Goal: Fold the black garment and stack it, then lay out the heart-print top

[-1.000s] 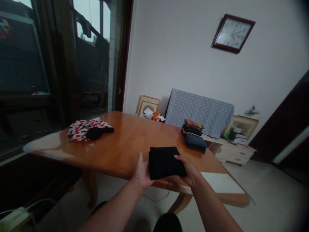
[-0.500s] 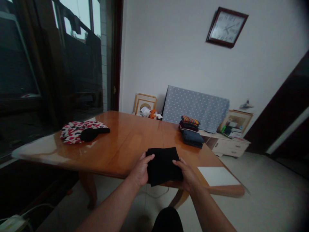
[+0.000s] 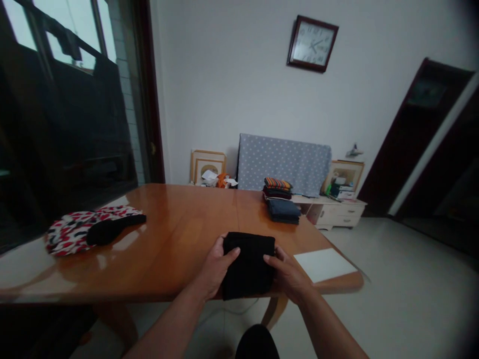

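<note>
A folded black garment (image 3: pixel 249 262) lies at the near edge of the wooden table (image 3: pixel 175 234), its front part hanging a little over the rim. My left hand (image 3: pixel 217 267) grips its left side, thumb on top and fingers curled under. My right hand (image 3: pixel 286 274) clasps its right side the same way. Both hands are closed on the cloth.
A red-and-white patterned cloth (image 3: pixel 75 229) with a dark garment (image 3: pixel 112 227) on it lies at the table's left. A stack of folded clothes (image 3: pixel 280 202) sits at the far right of the table. A white sheet (image 3: pixel 324 264) lies on the near right corner. A low cabinet (image 3: pixel 337 212) stands behind.
The view has swung left and down. My hands have closed further over the top of the black garment, which now sits nearer the table's edge.
</note>
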Tool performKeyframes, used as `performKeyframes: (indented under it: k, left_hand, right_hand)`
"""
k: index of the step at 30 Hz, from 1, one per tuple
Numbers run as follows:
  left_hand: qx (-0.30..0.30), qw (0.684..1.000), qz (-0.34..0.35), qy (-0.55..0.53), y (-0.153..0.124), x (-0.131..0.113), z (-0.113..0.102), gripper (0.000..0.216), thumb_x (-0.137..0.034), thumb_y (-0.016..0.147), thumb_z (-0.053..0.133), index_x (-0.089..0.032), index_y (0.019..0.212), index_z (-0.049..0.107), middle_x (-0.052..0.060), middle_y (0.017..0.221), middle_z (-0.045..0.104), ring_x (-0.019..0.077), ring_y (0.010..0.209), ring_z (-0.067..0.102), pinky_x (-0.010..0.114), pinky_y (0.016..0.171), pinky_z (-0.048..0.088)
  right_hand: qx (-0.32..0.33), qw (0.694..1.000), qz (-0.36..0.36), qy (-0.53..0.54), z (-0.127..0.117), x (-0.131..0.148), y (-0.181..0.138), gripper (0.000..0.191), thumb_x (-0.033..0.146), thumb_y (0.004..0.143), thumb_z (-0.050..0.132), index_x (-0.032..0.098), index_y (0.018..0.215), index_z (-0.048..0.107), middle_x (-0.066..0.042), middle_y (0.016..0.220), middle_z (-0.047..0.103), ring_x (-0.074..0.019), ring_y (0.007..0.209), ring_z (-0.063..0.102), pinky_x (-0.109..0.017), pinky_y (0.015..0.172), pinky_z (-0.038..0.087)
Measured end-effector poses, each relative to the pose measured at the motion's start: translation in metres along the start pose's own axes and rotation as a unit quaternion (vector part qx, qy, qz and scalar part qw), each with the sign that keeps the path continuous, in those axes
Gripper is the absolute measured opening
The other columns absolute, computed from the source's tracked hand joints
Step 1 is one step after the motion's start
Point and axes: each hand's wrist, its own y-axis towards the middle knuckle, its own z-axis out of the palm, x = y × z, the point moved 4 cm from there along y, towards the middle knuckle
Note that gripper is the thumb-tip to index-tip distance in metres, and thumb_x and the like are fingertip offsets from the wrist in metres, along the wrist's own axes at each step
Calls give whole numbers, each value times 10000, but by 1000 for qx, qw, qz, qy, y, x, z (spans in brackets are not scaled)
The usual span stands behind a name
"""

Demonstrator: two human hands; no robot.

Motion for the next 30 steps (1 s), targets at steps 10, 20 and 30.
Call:
performKeyframes:
  k: [10, 20, 30]
  left_hand:
    - [42, 989, 22, 138, 28, -8, -1, 530, -256, 831, 701, -237, 1313, 481, 86, 1280, 599, 238, 1192, 553, 385, 1040, 413]
    - [31, 983, 16, 181, 21, 0, -25, 657, -222, 793, 714, -239, 1379, 417, 87, 1238, 606, 255, 1180, 551, 405, 1026, 409]
    - [39, 978, 49, 200, 14, -1, -28, 659, -163, 751, 695, -240, 1360, 452, 90, 1277, 577, 274, 1191, 522, 414, 1023, 388]
  right_hand:
    - [-44, 987, -107, -111, -18, 28, 14, 398, 262, 709, 749, 230, 1093, 649, -28, 1085, 702, -238, 1075, 603, -372, 1003, 422]
    - [6, 977, -90, -194, -8, 36, 20, 697, 276, 706, 775, 268, 1352, 513, -60, 1273, 621, -259, 1178, 569, -424, 1045, 408]
    - [111, 730, -233, -633, 62, 77, 17, 384, 279, 743, 721, 274, 1118, 638, -79, 1536, 381, -303, 1437, 294, -583, 1167, 72]
